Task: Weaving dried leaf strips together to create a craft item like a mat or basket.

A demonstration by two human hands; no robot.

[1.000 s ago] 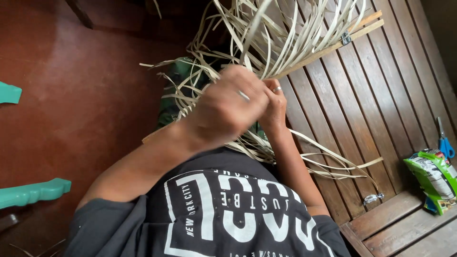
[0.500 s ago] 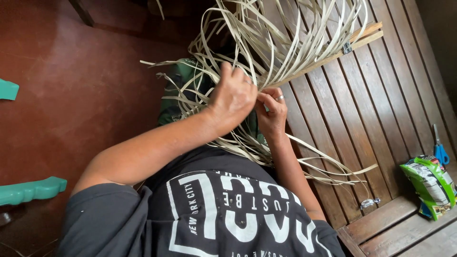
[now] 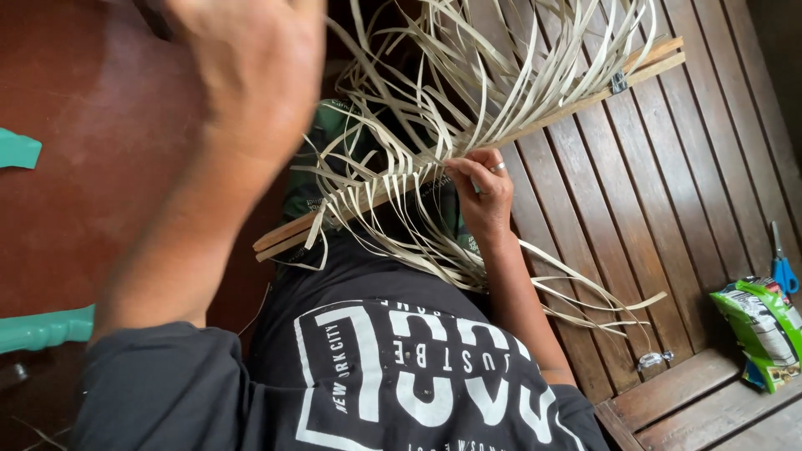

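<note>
One hand (image 3: 251,63) raised, blurred.

Dark grey short-sleeved T-shirt (image 3: 251,392) with white block lettering, silver ring (image 3: 497,167) on one finger.

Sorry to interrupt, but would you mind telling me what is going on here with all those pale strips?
A person in a dark printed shirt is working with long pale leaf strips clamped between wooden slats over a slatted wooden bench. The right hand pinches strips at the slats. The left hand is raised close to the camera, blurred, so its grip is unclear. Blue-handled scissors and a green snack bag lie on the bench.
</note>
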